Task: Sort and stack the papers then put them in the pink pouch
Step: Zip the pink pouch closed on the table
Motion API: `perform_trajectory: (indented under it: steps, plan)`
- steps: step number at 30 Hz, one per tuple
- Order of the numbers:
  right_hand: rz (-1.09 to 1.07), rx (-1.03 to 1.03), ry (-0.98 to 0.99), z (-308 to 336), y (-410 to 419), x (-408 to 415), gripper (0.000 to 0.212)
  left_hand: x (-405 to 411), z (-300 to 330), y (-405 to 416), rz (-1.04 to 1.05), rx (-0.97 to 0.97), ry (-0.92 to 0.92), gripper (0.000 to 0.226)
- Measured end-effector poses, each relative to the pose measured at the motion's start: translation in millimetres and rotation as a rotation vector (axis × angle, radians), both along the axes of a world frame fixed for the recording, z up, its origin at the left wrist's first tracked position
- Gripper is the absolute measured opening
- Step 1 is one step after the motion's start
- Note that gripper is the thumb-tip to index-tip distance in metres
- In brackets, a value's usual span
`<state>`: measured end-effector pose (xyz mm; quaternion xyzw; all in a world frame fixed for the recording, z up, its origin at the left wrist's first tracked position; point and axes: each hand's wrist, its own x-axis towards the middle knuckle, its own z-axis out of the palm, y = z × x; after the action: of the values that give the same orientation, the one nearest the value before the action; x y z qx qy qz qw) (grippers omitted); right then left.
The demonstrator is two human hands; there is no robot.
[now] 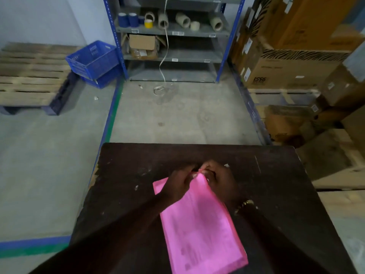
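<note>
A translucent pink pouch (201, 228) lies lengthwise on the dark table (126, 194), running from the table's middle toward me. Printed papers show faintly through its pink skin. My left hand (177, 184) rests across the pouch's far left corner, fingers pinched at its top edge. My right hand (219, 178) meets it at the same far edge, fingers closed on the pouch's top. A gold bracelet (244, 205) sits on my right wrist. The pouch's opening is hidden under my fingers.
Small white scraps (226, 165) lie on the table. Beyond it is concrete floor, a blue metal shelf (173, 32) with tape rolls, a blue crate (92, 60), a wooden pallet (29, 80) at left and stacked cardboard boxes (292, 66) at right.
</note>
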<state>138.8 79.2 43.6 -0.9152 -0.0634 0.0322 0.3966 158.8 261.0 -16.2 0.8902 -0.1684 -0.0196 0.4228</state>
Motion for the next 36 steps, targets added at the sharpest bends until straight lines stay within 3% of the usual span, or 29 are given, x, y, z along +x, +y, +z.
perform_trajectory:
  steps: [5, 8, 11, 14, 18, 25, 36]
  plan:
    - [-0.022, 0.036, -0.055, -29, -28, 16, 0.013, 29, -25, -20, -0.016, -0.107, 0.115, 0.02]
    - [0.051, -0.123, -0.078, -45, -41, 23, 0.013, 41, -33, -30, -0.032, 0.052, 0.1, 0.018]
    - [0.11, -0.242, -0.108, -60, -51, 30, 0.013, 43, -48, -39, -0.034, 0.251, -0.032, 0.011]
    - [0.15, -0.323, -0.107, -70, -57, 32, 0.016, 37, -57, -47, -0.024, 0.464, -0.102, 0.043]
    - [0.164, -0.364, -0.119, -78, -61, 39, 0.023, 31, -65, -55, -0.156, 0.568, -0.162, 0.067]
    - [0.285, -0.416, -0.181, -86, -69, 48, 0.029, 39, -79, -46, -0.323, 0.668, -0.174, 0.059]
    - [0.299, -0.29, -0.099, -90, -86, 53, 0.023, 38, -75, -52, -0.29, 0.715, -0.09, 0.06]
